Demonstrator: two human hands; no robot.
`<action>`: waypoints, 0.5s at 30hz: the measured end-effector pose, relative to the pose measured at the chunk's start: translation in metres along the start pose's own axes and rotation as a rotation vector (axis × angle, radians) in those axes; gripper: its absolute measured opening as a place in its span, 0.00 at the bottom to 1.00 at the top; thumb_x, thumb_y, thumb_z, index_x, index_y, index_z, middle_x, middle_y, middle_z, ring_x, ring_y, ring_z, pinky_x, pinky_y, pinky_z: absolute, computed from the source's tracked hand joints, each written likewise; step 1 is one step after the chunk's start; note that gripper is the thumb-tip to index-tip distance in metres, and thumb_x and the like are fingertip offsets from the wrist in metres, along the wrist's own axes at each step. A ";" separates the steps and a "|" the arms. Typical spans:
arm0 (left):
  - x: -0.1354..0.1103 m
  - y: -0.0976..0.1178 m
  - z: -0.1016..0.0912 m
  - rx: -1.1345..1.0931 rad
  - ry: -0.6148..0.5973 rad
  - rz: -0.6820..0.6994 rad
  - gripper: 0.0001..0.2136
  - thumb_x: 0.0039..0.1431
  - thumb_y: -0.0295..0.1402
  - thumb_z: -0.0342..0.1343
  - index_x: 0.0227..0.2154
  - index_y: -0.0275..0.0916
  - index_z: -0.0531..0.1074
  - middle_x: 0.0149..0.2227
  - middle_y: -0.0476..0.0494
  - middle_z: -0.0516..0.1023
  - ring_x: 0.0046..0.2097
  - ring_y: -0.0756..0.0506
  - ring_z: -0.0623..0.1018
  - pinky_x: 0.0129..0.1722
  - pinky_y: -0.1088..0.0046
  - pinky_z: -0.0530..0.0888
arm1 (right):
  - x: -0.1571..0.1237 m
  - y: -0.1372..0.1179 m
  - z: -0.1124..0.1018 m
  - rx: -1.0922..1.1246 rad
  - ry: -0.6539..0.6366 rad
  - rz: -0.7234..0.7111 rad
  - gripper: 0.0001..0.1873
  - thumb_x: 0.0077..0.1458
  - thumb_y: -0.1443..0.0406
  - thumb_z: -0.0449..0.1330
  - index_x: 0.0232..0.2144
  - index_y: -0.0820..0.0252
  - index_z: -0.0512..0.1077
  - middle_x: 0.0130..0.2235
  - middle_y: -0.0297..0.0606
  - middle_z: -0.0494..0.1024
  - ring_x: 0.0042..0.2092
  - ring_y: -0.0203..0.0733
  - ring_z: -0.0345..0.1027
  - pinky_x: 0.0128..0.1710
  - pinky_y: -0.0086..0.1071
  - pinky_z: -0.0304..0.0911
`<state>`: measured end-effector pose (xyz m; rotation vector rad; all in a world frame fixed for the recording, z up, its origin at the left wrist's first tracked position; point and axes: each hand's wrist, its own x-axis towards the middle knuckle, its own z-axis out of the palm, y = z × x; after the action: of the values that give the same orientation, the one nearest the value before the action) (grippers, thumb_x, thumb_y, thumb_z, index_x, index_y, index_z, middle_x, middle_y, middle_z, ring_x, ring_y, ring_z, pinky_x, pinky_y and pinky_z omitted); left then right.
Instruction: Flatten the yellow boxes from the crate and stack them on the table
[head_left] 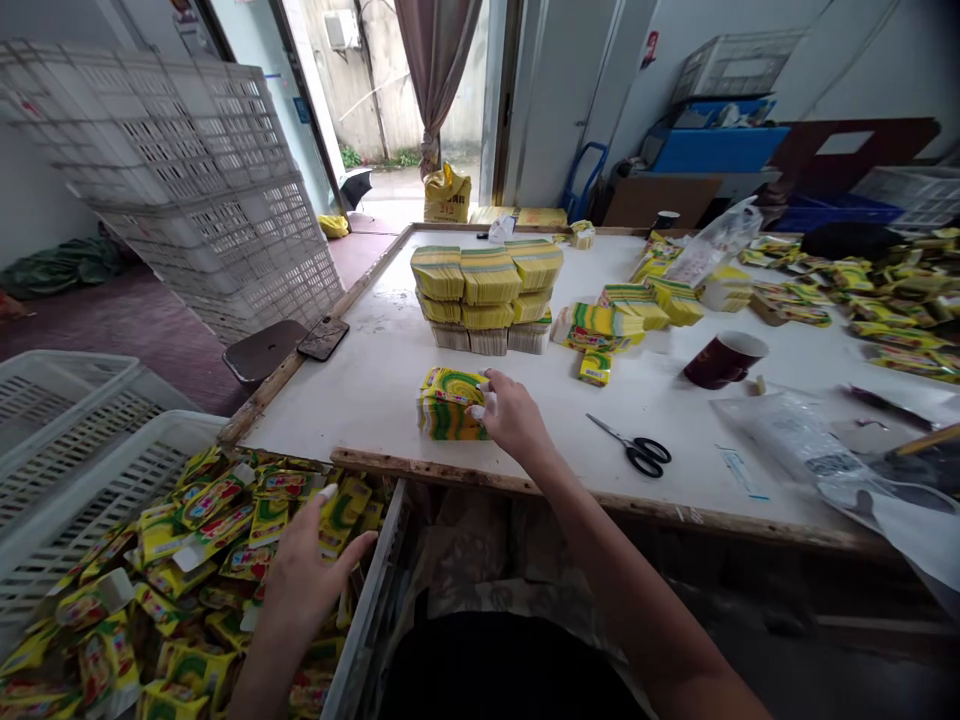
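My left hand hovers over a white plastic crate heaped with small yellow cartons. Its thumb and fingers are apart, with nothing between them. At the table's front edge lies a bundle of flat yellow-green cartons. My right hand has its thumb and fingers closed on the right end of this bundle. White coverings show on some fingertips of both hands. Whether a single carton is pinched apart from the bundle, I cannot tell.
Stacked carton bundles stand farther back on the white table. Scissors, a dark mug and plastic bags lie to the right. A phone rests at the left edge. Tall white crates stand at left.
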<state>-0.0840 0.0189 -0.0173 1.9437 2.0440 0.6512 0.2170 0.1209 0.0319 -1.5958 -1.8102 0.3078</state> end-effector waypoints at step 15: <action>0.011 0.080 0.043 -0.963 -0.445 0.012 0.23 0.52 0.39 0.62 0.51 0.39 0.68 0.47 0.37 0.78 0.49 0.40 0.76 0.49 0.62 0.72 | 0.005 0.003 0.004 0.109 -0.005 -0.070 0.29 0.43 0.78 0.54 0.50 0.62 0.57 0.39 0.42 0.68 0.38 0.45 0.64 0.40 0.38 0.64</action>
<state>0.0055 0.0373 -0.0147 1.3429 1.1123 0.8809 0.2170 0.1275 0.0291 -1.4546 -1.8170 0.3714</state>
